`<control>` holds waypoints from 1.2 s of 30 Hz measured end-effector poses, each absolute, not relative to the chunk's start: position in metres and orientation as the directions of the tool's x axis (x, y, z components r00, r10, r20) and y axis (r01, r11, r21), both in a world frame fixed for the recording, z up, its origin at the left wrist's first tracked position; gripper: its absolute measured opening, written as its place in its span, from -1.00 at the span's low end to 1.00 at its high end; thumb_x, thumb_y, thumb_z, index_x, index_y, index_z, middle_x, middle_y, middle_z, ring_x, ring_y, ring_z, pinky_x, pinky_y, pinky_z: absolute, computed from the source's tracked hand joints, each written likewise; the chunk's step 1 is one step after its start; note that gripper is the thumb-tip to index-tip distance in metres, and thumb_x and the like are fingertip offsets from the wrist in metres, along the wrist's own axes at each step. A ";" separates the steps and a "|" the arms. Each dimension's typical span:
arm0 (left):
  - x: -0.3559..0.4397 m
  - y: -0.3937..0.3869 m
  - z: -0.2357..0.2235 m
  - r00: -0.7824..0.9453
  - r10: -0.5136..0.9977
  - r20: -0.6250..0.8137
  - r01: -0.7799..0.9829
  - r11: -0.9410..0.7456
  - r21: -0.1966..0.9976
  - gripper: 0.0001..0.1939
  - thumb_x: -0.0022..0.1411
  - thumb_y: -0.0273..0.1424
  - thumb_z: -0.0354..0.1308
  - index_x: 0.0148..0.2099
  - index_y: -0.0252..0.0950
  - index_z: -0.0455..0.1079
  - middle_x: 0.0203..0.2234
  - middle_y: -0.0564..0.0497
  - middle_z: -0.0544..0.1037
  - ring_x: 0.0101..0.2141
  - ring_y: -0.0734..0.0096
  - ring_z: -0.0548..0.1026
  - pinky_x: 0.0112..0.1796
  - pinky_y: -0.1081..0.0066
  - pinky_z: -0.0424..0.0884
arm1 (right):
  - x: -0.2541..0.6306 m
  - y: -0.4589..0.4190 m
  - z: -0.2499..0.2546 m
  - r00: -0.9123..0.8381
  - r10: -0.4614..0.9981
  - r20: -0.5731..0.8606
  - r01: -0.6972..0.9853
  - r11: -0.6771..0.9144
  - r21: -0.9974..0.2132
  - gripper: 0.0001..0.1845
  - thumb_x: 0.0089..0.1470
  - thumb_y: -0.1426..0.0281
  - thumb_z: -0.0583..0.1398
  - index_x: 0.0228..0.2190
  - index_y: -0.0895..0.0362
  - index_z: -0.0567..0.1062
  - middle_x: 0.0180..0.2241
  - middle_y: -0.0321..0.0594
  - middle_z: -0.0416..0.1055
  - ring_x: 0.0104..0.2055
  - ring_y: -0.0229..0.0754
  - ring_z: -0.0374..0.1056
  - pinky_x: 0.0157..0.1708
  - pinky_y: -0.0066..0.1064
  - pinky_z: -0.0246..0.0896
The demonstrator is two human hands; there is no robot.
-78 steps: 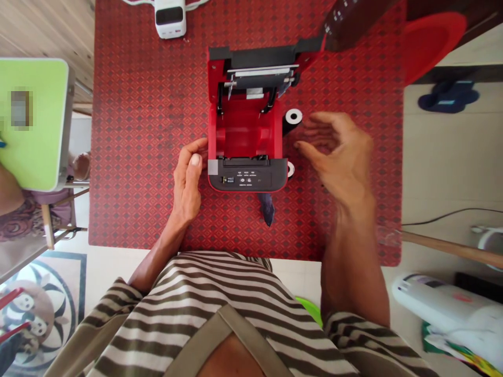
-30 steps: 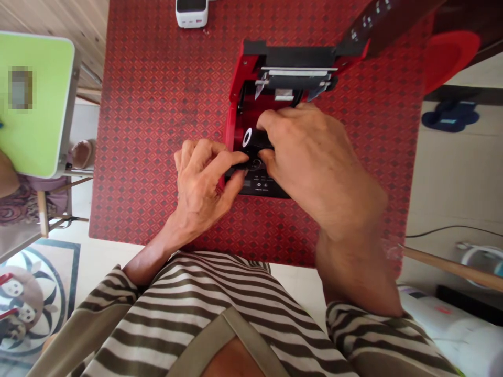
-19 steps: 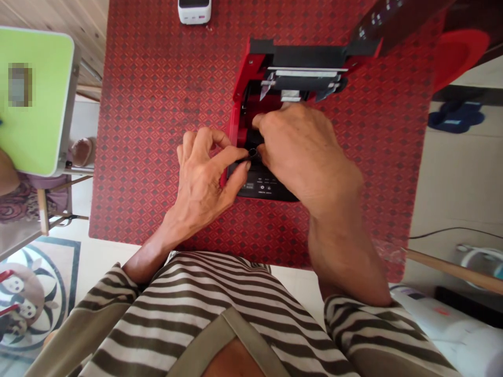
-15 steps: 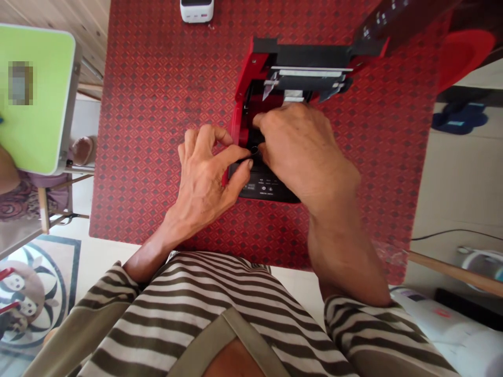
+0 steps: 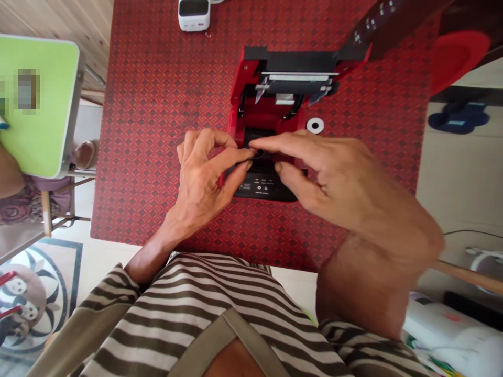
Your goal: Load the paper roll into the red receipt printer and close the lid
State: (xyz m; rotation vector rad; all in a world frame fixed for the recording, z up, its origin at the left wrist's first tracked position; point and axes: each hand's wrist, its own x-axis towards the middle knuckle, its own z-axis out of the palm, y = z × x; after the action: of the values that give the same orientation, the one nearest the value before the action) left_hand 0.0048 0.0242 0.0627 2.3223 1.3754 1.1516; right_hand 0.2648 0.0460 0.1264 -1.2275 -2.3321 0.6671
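Observation:
A red printer (image 5: pixel 237 93) with a black control panel (image 5: pixel 262 189) stands with its lid up on the red patterned tablecloth (image 5: pixel 157 104). A black roll (image 5: pixel 258 153) lies in its front bay, mostly hidden by fingers. My left hand (image 5: pixel 200 178) pinches the roll's left end between thumb and forefinger. My right hand (image 5: pixel 346 183) reaches in from the right with its fingers stretched and apart, the forefinger tip resting on the roll. Another black roll with a white core (image 5: pixel 315 125) sits on the cloth just right of the printer.
A small white device (image 5: pixel 193 13) stands at the table's far edge. A green tabletop (image 5: pixel 39 104) and part of another person (image 5: pixel 11 183) are at the left. A red round seat (image 5: pixel 456 55), blue slippers (image 5: pixel 451 118) and a white appliance (image 5: pixel 451 330) are on the right.
My right hand carried the black roll into the printer bay, then loosened and drew back to the right, uncovering the second roll. My left hand moved from the printer's side onto the roll.

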 end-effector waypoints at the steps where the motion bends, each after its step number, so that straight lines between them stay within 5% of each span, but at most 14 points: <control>1: 0.005 0.023 0.064 0.271 0.819 0.506 0.659 -0.541 0.523 -0.79 0.87 -0.24 0.34 0.29 0.07 0.83 0.08 -0.05 0.73 0.12 0.00 0.59 0.30 -0.10 0.53 | 0.267 0.041 0.129 -0.509 0.846 0.161 0.626 0.492 -0.606 -0.46 0.55 0.48 0.24 0.31 -0.20 0.82 0.19 -0.29 0.90 0.12 0.14 0.84 0.26 0.10 0.79; 11: 0.015 0.016 0.063 0.261 0.752 0.605 0.653 -0.600 0.463 -0.81 0.88 -0.29 0.36 0.22 0.04 0.84 -0.07 -0.02 0.78 0.05 0.07 0.64 0.17 -0.01 0.51 | 0.261 0.013 0.112 -0.242 0.873 0.425 0.698 0.460 -0.549 -0.67 0.66 0.42 0.36 -0.11 -0.27 0.83 -0.07 -0.32 0.89 0.05 0.20 0.80 0.16 0.20 0.71; 18: 0.018 0.013 0.066 0.325 0.755 0.569 0.667 -0.610 0.428 -0.81 0.85 -0.28 0.38 0.25 0.07 0.85 -0.07 0.00 0.80 0.08 0.04 0.67 0.26 -0.04 0.51 | 0.270 -0.006 0.099 -0.251 0.880 0.404 0.703 0.452 -0.549 -0.57 0.60 0.51 0.37 0.07 -0.33 0.87 0.01 -0.31 0.91 0.10 0.20 0.80 0.20 0.22 0.72; 24: 0.021 0.012 0.067 0.328 0.719 0.612 0.586 -0.663 0.465 -0.85 0.82 -0.40 0.42 0.19 -0.01 0.80 -0.06 0.04 0.86 0.08 0.08 0.71 0.21 -0.02 0.50 | 0.280 -0.004 0.121 -0.250 0.866 0.434 0.691 0.474 -0.547 -0.68 0.64 0.33 0.41 0.18 -0.36 0.88 0.11 -0.29 0.93 0.12 0.22 0.85 0.25 0.28 0.73; 27: 0.020 0.011 0.068 0.336 0.703 0.627 0.561 -0.684 0.467 -0.84 0.79 -0.46 0.44 0.18 -0.05 0.78 -0.02 0.03 0.87 0.09 0.07 0.71 0.21 -0.04 0.49 | 0.279 0.021 0.137 -0.161 0.799 0.579 0.783 0.460 -0.418 -0.64 0.77 0.13 0.31 0.34 -0.22 0.86 0.29 -0.19 0.89 0.34 0.24 0.81 0.49 0.24 0.58; 30: 0.017 0.009 0.068 0.351 0.698 0.624 0.560 -0.690 0.458 -0.83 0.78 -0.47 0.44 0.18 -0.05 0.77 -0.01 0.02 0.87 0.09 0.06 0.70 0.22 -0.06 0.49 | 0.271 0.057 0.144 -0.182 0.831 0.526 0.836 0.412 -0.362 -0.49 0.84 0.15 0.15 0.54 -0.20 0.71 0.49 -0.20 0.76 0.58 0.22 0.64 0.70 0.13 0.40; 33: 0.017 0.007 0.068 0.357 0.695 0.624 0.568 -0.692 0.446 -0.85 0.79 -0.46 0.43 0.18 -0.07 0.76 0.00 0.01 0.86 0.10 0.06 0.69 0.23 -0.06 0.49 | 0.262 0.078 0.141 -0.249 0.875 0.415 0.854 0.400 -0.333 -0.48 0.84 0.16 0.11 0.48 -0.05 0.73 0.39 0.00 0.79 0.52 0.28 0.67 0.69 0.18 0.42; 36: 0.017 0.005 0.068 0.357 0.693 0.626 0.583 -0.689 0.431 -0.87 0.81 -0.43 0.42 0.18 -0.07 0.76 -0.01 0.01 0.85 0.09 0.08 0.68 0.24 -0.03 0.49 | 0.259 0.070 0.137 -0.243 0.860 0.448 0.855 0.408 -0.320 -0.47 0.83 0.15 0.09 0.29 0.08 0.82 0.24 0.13 0.86 0.38 0.36 0.75 0.54 0.30 0.56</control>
State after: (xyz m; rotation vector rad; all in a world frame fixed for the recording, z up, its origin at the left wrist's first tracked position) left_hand 0.0173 0.0047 0.0681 2.4751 1.1711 1.2448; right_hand 0.2586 0.0705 0.1372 -1.4534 -2.1056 0.0115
